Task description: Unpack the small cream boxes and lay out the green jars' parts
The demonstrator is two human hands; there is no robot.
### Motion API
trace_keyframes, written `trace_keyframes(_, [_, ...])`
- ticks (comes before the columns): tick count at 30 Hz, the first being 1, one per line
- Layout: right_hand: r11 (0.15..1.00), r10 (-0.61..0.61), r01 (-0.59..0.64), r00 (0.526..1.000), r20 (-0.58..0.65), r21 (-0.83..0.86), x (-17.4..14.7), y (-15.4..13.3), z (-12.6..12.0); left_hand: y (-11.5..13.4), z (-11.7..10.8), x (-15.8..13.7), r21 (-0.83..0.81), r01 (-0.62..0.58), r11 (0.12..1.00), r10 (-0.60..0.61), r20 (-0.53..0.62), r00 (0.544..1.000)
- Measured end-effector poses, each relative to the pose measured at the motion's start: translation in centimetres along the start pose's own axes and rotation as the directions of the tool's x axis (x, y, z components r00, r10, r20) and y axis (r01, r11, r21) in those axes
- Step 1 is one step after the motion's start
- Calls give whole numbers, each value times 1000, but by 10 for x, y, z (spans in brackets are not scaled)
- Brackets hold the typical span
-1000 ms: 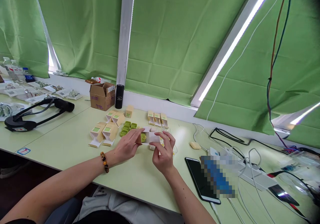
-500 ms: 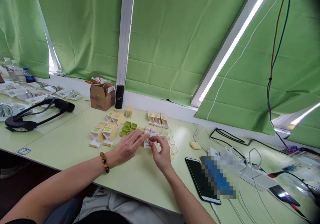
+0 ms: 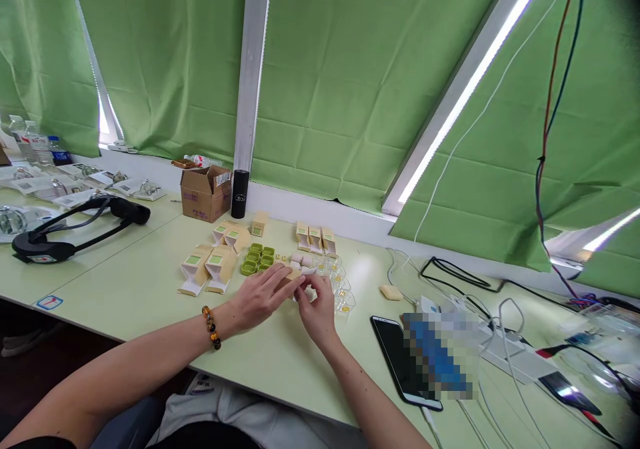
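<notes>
A small kraft cardboard box [image 3: 289,276], mostly covered by fingers, is held between my hands above the table. My left hand [image 3: 261,297] wraps over its left side, fingers closed. My right hand [image 3: 318,307] pinches at its right end, thumb and forefinger together. Just beyond are several green square cups [image 3: 258,258], pale rolled pieces [image 3: 302,259] and clear small cups with yellow bits [image 3: 339,282]. Left of my hands stand open kraft boxes with green labels [image 3: 221,267]; three more kraft boxes [image 3: 315,239] sit farther back.
A brown carton [image 3: 205,194] and a black cylinder [image 3: 239,195] stand at the back. A black headset [image 3: 80,227] lies left. To the right are a yellowish lump [image 3: 391,292], a phone [image 3: 400,355], a power strip [image 3: 505,352] and tangled cables.
The box between my hands has turned so its brown side shows more and its white inside less. My right fingers have shifted slightly left and closer to my left hand.
</notes>
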State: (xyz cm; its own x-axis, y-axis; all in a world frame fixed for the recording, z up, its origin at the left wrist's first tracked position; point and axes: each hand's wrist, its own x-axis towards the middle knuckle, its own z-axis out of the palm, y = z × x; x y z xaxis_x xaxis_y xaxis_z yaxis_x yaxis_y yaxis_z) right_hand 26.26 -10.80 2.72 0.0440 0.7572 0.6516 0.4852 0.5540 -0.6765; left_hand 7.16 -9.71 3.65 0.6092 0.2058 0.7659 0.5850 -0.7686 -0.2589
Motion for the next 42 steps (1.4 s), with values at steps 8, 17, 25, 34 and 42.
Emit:
trace_keyframes(8, [904, 164, -147, 986, -7, 402, 7, 9, 0, -14, 5, -6, -64, 168, 984, -169, -3, 986])
trace_keyframes(17, [656, 388, -343, 917, 89, 672, 13, 8, -11, -27, 2, -4, -134, 339, 931, -347, -37, 937])
trace_keyframes(25, [911, 176, -247, 957, 230, 330, 11, 12, -17, -38, 10, -6, -500, 490, 714, -595, -66, 801])
trace_keyframes(34, [986, -5, 88, 868, 497, -144, -2, 2, -13, -38, 3, 6, -897, 343, -278, -681, 436, 588])
trace_keyframes(42, [999, -18, 3, 912, 409, 38, -3, 0, -14, -34, 4, 1, -823, 221, -524, -561, 528, 638])
